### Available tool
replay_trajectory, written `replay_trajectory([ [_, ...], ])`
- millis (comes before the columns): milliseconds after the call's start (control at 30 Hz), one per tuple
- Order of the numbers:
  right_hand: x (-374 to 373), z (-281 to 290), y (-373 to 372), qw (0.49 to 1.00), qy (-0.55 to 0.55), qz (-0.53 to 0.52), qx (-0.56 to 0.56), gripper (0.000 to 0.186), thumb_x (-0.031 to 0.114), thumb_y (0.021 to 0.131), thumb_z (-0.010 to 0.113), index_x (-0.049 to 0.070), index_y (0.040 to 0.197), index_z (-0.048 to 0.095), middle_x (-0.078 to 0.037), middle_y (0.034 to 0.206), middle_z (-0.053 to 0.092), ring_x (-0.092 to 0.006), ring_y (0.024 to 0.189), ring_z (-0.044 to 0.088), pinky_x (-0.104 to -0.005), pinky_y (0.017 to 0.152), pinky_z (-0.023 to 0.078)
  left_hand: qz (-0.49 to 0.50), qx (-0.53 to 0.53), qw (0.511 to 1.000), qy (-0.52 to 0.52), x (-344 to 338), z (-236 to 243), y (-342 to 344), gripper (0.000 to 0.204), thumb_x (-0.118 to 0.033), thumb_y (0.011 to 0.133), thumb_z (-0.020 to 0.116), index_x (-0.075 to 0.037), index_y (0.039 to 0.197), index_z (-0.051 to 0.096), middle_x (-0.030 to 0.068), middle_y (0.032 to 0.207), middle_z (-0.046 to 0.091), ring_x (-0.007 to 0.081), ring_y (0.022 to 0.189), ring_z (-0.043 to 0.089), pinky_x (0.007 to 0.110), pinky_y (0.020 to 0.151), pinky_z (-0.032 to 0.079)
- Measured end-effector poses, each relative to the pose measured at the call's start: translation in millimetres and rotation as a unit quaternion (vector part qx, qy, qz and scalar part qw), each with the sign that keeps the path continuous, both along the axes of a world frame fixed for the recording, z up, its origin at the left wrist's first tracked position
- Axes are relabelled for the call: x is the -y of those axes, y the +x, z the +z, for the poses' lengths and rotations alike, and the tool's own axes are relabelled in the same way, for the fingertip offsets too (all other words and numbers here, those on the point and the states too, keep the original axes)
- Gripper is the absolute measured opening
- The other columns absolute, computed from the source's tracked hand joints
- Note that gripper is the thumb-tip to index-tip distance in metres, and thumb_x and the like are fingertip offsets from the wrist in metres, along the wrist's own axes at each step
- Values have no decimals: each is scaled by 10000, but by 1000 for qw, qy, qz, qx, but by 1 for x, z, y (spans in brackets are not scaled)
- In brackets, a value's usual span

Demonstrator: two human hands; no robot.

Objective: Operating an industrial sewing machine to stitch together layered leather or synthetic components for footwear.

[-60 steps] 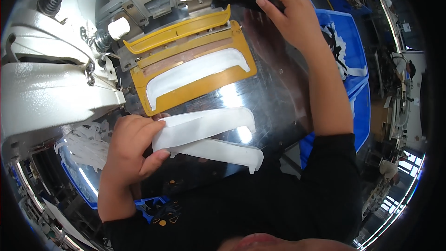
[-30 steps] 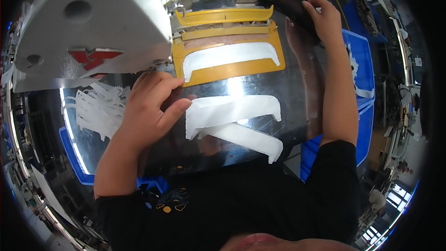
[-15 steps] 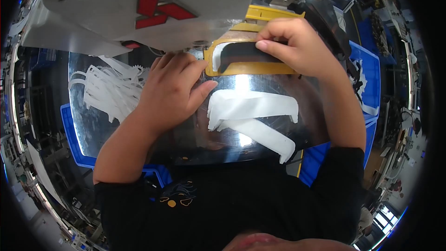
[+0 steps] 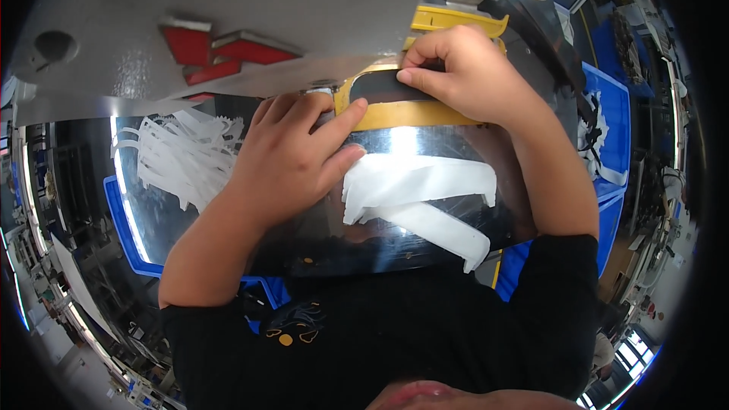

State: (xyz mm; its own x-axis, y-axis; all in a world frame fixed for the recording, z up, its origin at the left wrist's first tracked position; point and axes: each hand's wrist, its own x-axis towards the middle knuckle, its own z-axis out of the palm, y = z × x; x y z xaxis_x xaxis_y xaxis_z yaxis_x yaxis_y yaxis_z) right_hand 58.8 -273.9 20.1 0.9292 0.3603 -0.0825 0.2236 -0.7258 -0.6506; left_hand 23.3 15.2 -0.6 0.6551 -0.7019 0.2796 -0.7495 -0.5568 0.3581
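Observation:
A curved black strip (image 4: 376, 86) lies inside a yellow frame (image 4: 414, 115) below the machine head. My right hand (image 4: 469, 72) pinches the strip's upper part between thumb and fingers. My left hand (image 4: 292, 156) is spread at the frame's left end, its index fingertip resting at the frame's edge beside the strip. The left thumb reaches down close to a stack of white curved pieces (image 4: 425, 182) on the shiny metal table (image 4: 319, 239). Another white piece (image 4: 440, 231) slants out from under that stack. The frame's right end is hidden by my right hand.
A large grey machine head (image 4: 258, 0) with a red emblem overhangs the upper left. White strip scraps (image 4: 182, 156) are heaped left of my left arm. Blue bins (image 4: 613, 118) with scraps stand at the right, and a yellow bar (image 4: 448, 21) lies behind the frame.
The black strip has shifted left in the frame, covering the white piece that showed at its left end. My left index finger has stretched onto the frame's edge. The whole view has shifted slightly.

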Motion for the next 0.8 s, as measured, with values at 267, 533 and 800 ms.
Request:
replay_trajectory([
  [267, -3, -2, -2, 999, -30, -16, 3, 217, 236, 953, 838, 26, 1007, 842, -188, 915, 803, -348, 854, 781, -435, 800, 597, -6, 5, 999, 54, 0, 4, -1, 511, -359, 924, 842, -124, 1376, 792, 92, 1176, 662, 310, 1056, 641, 466, 960, 523],
  [533, -4, -2, -6, 997, -73, -26, 13, 252, 289, 938, 863, 47, 1006, 841, -180, 913, 797, -342, 867, 783, -441, 808, 605, -14, 38, 994, 104, 4, 10, -4, 505, -345, 930, 835, -80, 1355, 771, 93, 1255, 686, 303, 1153, 640, 483, 1025, 509],
  [800, 27, 19, -8, 981, -177, -62, -50, 326, 347, 902, 897, 33, 952, 825, -173, 851, 770, -321, 804, 760, -430, 773, 588, -42, 41, 984, 169, 4, 10, -1, 471, -328, 993, 739, -26, 1354, 735, 58, 1609, 623, 316, 1471, 533, 511, 1208, 429],
])
